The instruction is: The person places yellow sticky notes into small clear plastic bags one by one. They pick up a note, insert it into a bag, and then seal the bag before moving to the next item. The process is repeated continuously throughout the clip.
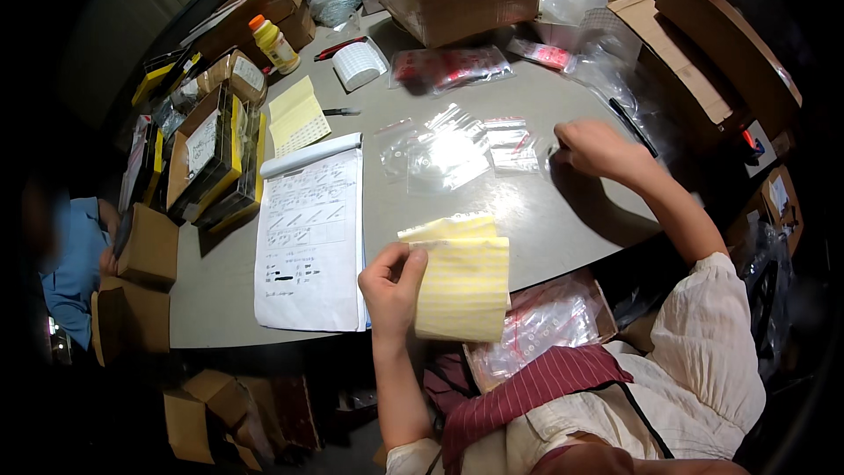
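Note:
My left hand (389, 286) pinches a folded stack of pale yellow label sheets (464, 295) at its upper left corner, over the table's front edge. Farther right, my right hand (600, 148) hovers by the tabletop with fingers closed together; whatever they hold, if anything, is too small to tell. Between the hands and beyond them lie several clear zip bags (447, 151), flat and shining under the light. Left of my left hand rests an open notepad (308, 237) with handwriting. Below the table edge, a box (608, 321) holds several clear bags (549, 330).
Behind the bags stand a large cardboard box (479, 13) and red-marked packs (450, 69). A label roll (359, 66), yellow label sheet (297, 119) and orange-capped bottle (275, 46) are at back left. Black-yellow boxes (211, 158) line the left. A black pen (633, 126) lies right. Another person's blue sleeve (75, 229) shows far left.

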Motion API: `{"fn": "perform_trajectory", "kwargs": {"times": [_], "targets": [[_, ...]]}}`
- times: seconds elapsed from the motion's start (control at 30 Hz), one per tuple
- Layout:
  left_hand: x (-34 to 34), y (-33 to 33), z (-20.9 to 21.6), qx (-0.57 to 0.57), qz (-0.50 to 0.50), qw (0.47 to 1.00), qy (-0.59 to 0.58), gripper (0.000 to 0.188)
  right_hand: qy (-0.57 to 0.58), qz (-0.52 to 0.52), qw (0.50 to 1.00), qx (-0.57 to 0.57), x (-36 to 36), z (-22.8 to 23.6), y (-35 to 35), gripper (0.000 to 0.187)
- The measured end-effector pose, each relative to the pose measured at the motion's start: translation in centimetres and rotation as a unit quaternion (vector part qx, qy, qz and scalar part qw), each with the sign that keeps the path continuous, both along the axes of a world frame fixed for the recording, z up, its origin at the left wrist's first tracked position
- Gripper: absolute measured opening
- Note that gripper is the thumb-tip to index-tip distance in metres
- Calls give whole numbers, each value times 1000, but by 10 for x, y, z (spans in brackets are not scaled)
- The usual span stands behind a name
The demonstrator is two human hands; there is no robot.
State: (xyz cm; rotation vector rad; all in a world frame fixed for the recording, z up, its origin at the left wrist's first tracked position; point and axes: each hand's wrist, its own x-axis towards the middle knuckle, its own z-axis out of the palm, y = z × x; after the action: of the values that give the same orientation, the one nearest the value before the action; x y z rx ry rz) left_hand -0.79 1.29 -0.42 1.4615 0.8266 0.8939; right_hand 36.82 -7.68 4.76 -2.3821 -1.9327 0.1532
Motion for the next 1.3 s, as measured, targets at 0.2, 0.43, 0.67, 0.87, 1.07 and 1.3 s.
{"fn": "perform_trajectory", "kwargs": {"times": [0.2,0.43,0.67,0.87,1.07,1.3], "targets": [[0,0,7,7,2,1000,-3,18,107,97,972,-184,-17,47,14,52],[-1,0,4,-13,7,999,-37,17,289,122,948,54,-2,5,60,28],[-5,1,0,-34,0,998,-44,16,95,151,974,136,-19,-11,55,16],[-4,-3,4,-21,-31,997,-63,13,16,60,996,68,-10,-21,52,18],[-7,-6,15,75,-65,995,9,12,168,181,969,-10,-70,43,29,37],[-7,-6,19,120,-73,990,27,13,324,270,907,-13,-126,32,30,21]]}}
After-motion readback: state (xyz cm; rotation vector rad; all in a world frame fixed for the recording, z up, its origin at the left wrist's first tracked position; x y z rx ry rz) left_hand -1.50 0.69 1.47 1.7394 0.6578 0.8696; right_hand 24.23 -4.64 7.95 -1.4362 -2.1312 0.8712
